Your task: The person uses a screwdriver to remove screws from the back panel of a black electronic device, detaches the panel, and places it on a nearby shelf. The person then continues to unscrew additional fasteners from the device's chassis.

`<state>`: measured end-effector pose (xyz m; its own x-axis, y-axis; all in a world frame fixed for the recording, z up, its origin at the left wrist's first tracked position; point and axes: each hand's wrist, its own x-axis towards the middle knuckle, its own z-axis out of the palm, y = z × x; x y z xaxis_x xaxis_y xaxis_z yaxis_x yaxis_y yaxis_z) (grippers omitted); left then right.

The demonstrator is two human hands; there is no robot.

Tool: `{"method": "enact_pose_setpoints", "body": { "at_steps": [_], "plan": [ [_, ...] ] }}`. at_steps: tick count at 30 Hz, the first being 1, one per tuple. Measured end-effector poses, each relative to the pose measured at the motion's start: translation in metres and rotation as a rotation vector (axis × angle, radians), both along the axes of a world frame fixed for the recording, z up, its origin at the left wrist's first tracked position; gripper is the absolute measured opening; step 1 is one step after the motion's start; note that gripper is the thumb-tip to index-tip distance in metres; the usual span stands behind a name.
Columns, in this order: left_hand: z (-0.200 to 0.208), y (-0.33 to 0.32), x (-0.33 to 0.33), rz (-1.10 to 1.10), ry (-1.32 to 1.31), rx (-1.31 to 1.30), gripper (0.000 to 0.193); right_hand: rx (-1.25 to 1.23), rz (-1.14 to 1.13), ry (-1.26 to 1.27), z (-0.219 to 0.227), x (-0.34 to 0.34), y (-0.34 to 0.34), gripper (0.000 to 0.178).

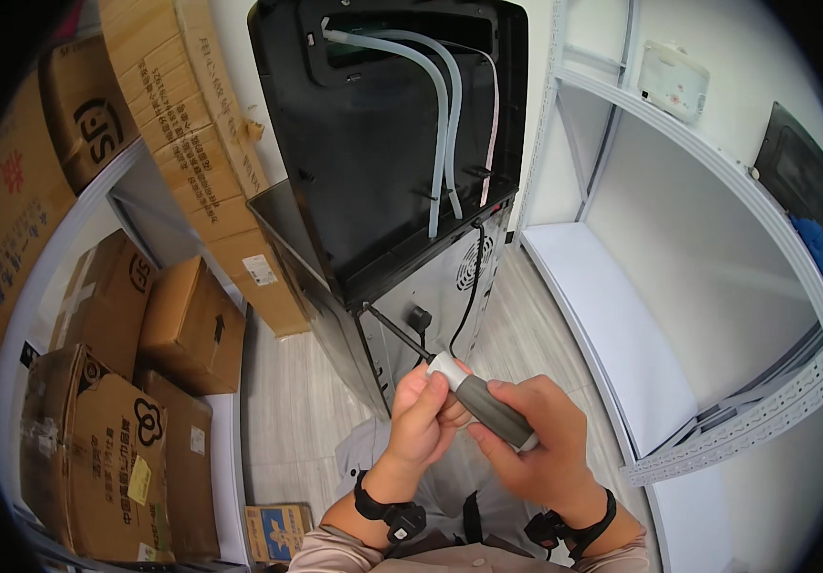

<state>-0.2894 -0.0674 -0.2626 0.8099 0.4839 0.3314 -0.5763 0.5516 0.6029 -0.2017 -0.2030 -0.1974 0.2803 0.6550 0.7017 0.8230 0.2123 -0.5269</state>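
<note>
A screwdriver (488,405) with a thick grey handle and a dark shaft slants across the middle of the view. Its tip meets the upper left corner of the metal back panel (431,286) on a tall black appliance. My left hand (421,415) is closed round the pale collar where shaft and handle join. Around the rear of the handle wraps my right hand (543,428), thumb on top. Above the panel stands the appliance's raised black lid (373,162), with two translucent hoses (443,124) and a thin pinkish tube hanging inside. The screw under the tip is too small to see.
Cardboard boxes (192,325) crowd the shelf at left, and a tall carton (173,124) leans behind them. A white metal shelf rack (612,325) stands at right. The black power cord (476,286) and its plug (419,317) hang on the panel.
</note>
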Motion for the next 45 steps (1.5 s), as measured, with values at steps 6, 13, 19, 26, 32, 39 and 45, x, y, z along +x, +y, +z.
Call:
{"method": "enact_pose_setpoints", "body": {
  "at_steps": [6,13,19,26,32,39,45],
  "plan": [
    [0.001,-0.007,0.005,0.048,-0.008,-0.003,0.034,-0.002,-0.033,0.015,0.005,-0.002,0.001,0.051],
    [0.005,-0.008,0.006,-0.047,-0.069,-0.079,0.033,-0.122,-0.031,0.259,0.002,-0.005,-0.002,0.044],
    [0.005,-0.002,0.003,-0.081,-0.043,-0.018,0.036,0.003,-0.029,-0.007,0.008,0.000,0.002,0.043],
    [0.012,0.012,0.003,0.220,-0.051,-0.297,0.040,0.037,-0.010,0.016,0.007,-0.005,0.002,0.040],
    [0.032,0.039,-0.001,0.241,-0.078,-0.472,0.034,0.040,0.001,0.005,0.005,-0.003,0.001,0.039],
    [0.024,0.048,0.003,0.112,-0.198,-0.569,0.030,0.048,0.017,-0.014,0.006,-0.003,0.000,0.038],
    [0.022,0.050,0.007,0.035,-0.265,-0.606,0.030,0.047,0.009,-0.020,0.004,-0.002,-0.001,0.039]
  ]
}}
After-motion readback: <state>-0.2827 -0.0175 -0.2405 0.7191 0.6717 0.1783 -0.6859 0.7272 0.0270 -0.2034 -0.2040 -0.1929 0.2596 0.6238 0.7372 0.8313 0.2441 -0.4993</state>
